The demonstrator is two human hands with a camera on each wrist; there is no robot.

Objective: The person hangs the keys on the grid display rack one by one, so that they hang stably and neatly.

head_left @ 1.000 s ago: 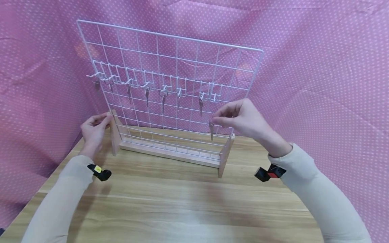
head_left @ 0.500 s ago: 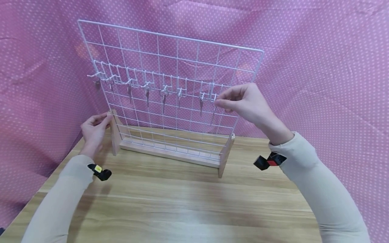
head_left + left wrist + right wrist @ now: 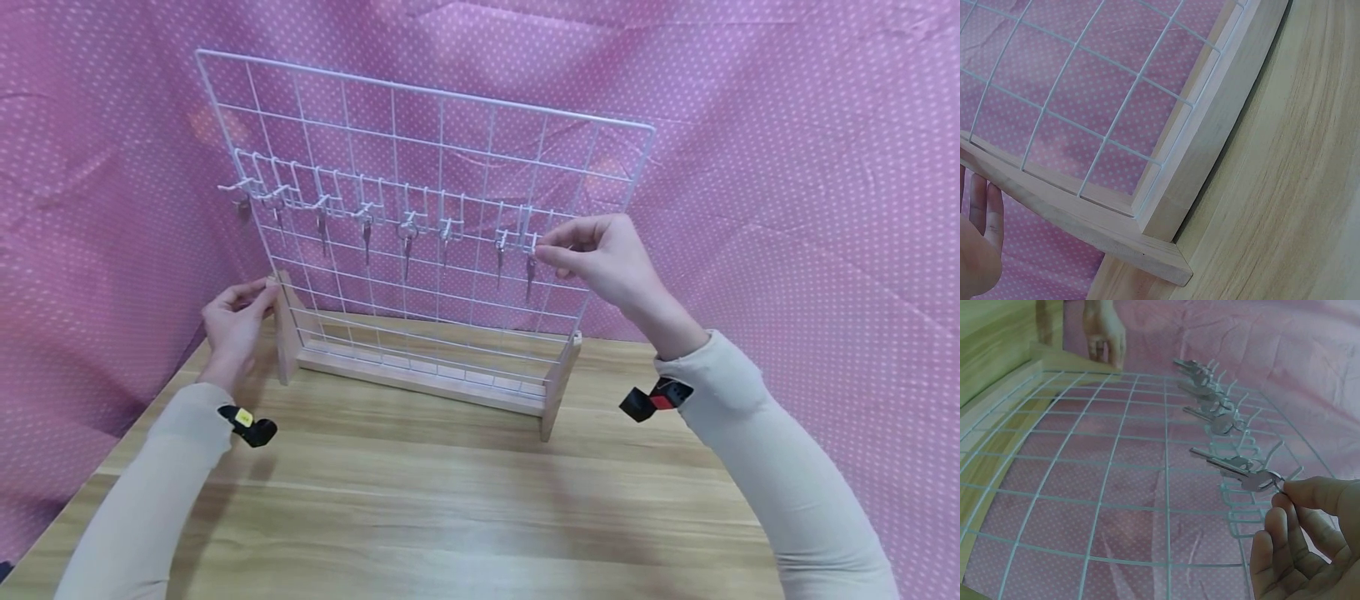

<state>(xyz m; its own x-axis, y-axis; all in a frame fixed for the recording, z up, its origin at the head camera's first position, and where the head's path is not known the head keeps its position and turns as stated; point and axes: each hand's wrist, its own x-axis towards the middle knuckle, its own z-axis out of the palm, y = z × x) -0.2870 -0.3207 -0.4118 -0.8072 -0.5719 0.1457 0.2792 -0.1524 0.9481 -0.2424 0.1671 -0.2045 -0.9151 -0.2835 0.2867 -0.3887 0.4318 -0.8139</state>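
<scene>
In the head view my right hand point(image 3: 611, 258) is at the rightmost white hook of a wire grid rack point(image 3: 427, 88). Its thumb and index finger pinch the ring of a silver key point(image 3: 530, 277), whose blade hangs down. Seen from the right wrist, that key ring point(image 3: 1277, 480) is right at the hook point(image 3: 1297, 474); whether the ring is fully over the hook I cannot tell. My left hand point(image 3: 234, 325) holds the top of the rack's left wooden upright point(image 3: 285, 337). The left wrist view shows its fingers point(image 3: 992, 219) against that wood.
Several other keys point(image 3: 407, 250) hang from hooks in a row across the grid. The rack's wooden base point(image 3: 420, 382) stands on a wood-grain table point(image 3: 420, 500). Pink dotted cloth point(image 3: 787, 167) hangs behind and at both sides.
My right hand has risen with the key from below the hook row to the rightmost hook, then dipped slightly. The left hand stays on the upright.
</scene>
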